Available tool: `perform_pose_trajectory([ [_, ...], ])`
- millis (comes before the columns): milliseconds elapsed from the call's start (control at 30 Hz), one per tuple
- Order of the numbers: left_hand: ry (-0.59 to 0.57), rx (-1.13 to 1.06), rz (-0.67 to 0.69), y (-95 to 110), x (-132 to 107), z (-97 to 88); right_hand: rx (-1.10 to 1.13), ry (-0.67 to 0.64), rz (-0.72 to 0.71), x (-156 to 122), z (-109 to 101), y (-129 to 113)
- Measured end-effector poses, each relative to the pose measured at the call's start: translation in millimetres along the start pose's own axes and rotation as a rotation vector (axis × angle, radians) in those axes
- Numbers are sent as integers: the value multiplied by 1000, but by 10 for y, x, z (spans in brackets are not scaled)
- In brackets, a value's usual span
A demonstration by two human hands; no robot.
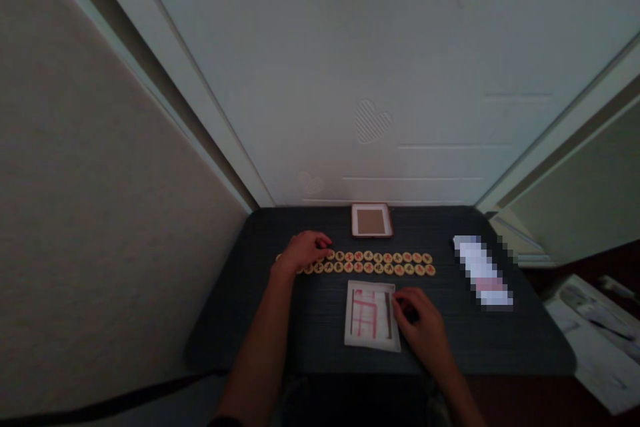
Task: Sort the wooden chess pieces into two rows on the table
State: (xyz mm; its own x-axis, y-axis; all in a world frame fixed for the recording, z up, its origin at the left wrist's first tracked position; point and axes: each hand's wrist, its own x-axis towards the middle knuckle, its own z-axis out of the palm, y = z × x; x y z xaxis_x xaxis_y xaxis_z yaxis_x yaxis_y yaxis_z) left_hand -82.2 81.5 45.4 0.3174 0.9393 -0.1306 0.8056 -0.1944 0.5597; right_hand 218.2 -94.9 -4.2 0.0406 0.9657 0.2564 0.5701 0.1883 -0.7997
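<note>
Round wooden Chinese chess pieces point(379, 258) with red and dark characters lie in two long rows across the dark table. My left hand point(303, 250) reaches over the left part of the rows and hides several pieces. Its thumb and forefinger are a little apart at a piece in the upper row; no piece shows lifted between them. Nearer to me lies a shallow white box point(373, 345) with a white and pink-red pattern inside. The curled fingers of my right hand point(420, 320) pinch at this box's right edge; the exact contact is partly hidden.
A shallow square tray point(372, 235) with a brown inner panel stands at the table's back edge, by the white panelled wall point(310, 80). A pixelated oblong object point(483, 271) lies at the right. Papers point(595, 340) are beyond the table's right side.
</note>
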Motion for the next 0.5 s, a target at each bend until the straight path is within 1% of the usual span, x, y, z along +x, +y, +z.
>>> perform_pose_trajectory([
  [200,25,32,-34,-29,39,-3,-6,21,-6,0,8,-9],
  [367,29,72,-20,-41,11,59,-15,12,-23,-5,19,9],
  [500,55,105,-12,-30,34,96,-12,23,-37,-7,20,9],
])
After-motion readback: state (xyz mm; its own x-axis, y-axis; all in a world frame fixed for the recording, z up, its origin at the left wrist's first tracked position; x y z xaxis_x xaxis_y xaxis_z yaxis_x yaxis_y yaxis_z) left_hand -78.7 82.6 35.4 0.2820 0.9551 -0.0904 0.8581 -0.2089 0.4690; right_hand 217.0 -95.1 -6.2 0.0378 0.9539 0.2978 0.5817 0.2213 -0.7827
